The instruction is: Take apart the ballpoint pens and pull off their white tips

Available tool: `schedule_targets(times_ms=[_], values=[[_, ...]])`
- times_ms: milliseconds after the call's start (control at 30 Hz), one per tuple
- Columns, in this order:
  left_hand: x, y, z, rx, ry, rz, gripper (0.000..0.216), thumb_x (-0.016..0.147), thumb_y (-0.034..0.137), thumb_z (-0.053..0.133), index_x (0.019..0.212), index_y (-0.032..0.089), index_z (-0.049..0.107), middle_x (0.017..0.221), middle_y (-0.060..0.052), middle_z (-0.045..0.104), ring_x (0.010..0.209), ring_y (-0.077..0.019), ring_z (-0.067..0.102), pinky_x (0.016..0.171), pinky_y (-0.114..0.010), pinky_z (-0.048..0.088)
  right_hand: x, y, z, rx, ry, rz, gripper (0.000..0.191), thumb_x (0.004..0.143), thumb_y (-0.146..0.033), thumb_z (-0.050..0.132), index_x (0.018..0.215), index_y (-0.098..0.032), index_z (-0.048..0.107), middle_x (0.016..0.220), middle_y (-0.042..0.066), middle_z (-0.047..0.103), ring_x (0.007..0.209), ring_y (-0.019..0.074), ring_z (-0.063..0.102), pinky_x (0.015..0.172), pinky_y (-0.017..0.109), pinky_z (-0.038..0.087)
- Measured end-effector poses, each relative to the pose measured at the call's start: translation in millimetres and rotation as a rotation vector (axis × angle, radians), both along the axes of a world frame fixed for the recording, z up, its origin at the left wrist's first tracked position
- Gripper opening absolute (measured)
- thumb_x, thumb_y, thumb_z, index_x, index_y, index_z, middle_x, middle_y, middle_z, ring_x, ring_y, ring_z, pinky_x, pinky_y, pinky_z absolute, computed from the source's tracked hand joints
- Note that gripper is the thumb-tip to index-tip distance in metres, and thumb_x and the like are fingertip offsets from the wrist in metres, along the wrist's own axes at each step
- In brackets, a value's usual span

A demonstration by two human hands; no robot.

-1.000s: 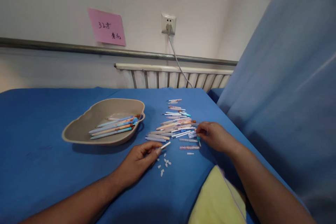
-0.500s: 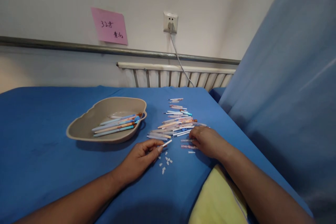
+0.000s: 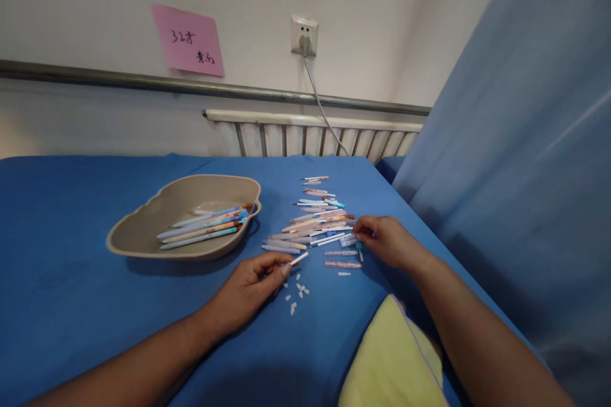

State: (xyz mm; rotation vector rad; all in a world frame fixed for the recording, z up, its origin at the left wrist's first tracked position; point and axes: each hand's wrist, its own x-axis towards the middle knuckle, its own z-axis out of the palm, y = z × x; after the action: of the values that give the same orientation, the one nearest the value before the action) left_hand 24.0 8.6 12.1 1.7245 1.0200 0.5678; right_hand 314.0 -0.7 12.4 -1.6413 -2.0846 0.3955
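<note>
Blue cloth [image 3: 71, 305] covers the table, matte and faintly creased, below a pale wall with a pink note [image 3: 187, 40]. The left hand [image 3: 251, 289] pinches a thin white refill [image 3: 299, 259] between thumb and forefinger, its end pointing toward the pile [image 3: 315, 226] of slim plastic pen parts. The right hand [image 3: 389, 243] curls at the pile's near edge, fingertips touching it; whether it grips a piece I cannot tell. Tiny white caps [image 3: 296, 292] lie just beside the left hand. A scalloped beige tray [image 3: 138, 235] holds glossy pastel pens [image 3: 205, 229]. For so thin a tube, I'd judge a light pinch near its end, wrist resting on the cloth, steadies it best.
</note>
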Motion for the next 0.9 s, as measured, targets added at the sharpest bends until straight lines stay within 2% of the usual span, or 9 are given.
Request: schedule_targets(times_ms=[200,367,533,633,767,900], values=[[-0.8,1.0,-1.8,0.006,-0.015,-0.008,0.028,0.081,0.040,0.056,0.092,0.016,0.067,0.072,0.001,0.057,0.065,-0.0126,0.046,0.058,-0.020,0.037,7.7,5.0,-2.7,-0.009,-0.177,-0.089,0.015,0.083,-0.018,0.052,0.087,-0.019,0.067,0.090,0.006,0.069,0.080,0.0185,0.060,0.070,0.026,0.040],[0.2,-0.1,-0.7,-0.017,-0.008,0.007,0.031,0.081,0.041,0.055,0.093,0.016,0.066,0.065,0.003,0.052,0.059,-0.0110,0.041,0.053,-0.019,0.034,10.7,5.8,-7.1,-0.065,-0.190,-0.023,0.016,0.078,-0.014,0.055,0.088,-0.019,0.067,0.093,0.005,0.068,0.083,0.0181,0.060,0.074,0.025,0.041],[-0.3,-0.6,0.7,0.002,-0.021,-0.003,0.029,0.081,0.040,0.055,0.093,0.016,0.066,0.070,0.002,0.056,0.063,-0.0120,0.044,0.057,-0.020,0.036,12.4,5.6,-9.3,-0.101,-0.194,0.008,0.021,0.071,-0.008,0.057,0.087,-0.019,0.066,0.094,0.006,0.067,0.090,0.0214,0.058,0.079,0.028,0.039],[-1.1,0.2,-1.1,-0.003,-0.016,-0.010,0.030,0.082,0.040,0.055,0.095,0.016,0.066,0.069,0.002,0.056,0.062,-0.0120,0.044,0.056,-0.020,0.036,13.0,4.9,-9.5,-0.119,-0.168,0.017,0.018,0.071,-0.008,0.057,0.083,-0.018,0.065,0.090,0.007,0.066,0.086,0.0214,0.057,0.077,0.029,0.038],[-1.5,1.1,-3.6,-0.007,-0.023,-0.009,0.031,0.081,0.041,0.055,0.094,0.015,0.066,0.067,0.002,0.054,0.061,-0.0117,0.043,0.055,-0.020,0.035,9.5,2.2,-6.5,-0.153,-0.038,0.066,0.010,0.079,-0.016,0.054,0.087,-0.018,0.059,0.081,0.003,0.063,0.073,0.0159,0.056,0.067,0.025,0.041],[-1.4,1.2,-4.4,-0.018,-0.027,-0.009,0.033,0.081,0.043,0.055,0.095,0.015,0.065,0.068,0.002,0.054,0.062,-0.0118,0.042,0.056,-0.020,0.035,0.2,-0.6,-2.3,-0.298,0.465,0.177,0.015,0.085,-0.032,0.052,0.089,-0.018,0.053,0.072,-0.001,0.057,0.067,0.0133,0.056,0.062,0.025,0.043]])
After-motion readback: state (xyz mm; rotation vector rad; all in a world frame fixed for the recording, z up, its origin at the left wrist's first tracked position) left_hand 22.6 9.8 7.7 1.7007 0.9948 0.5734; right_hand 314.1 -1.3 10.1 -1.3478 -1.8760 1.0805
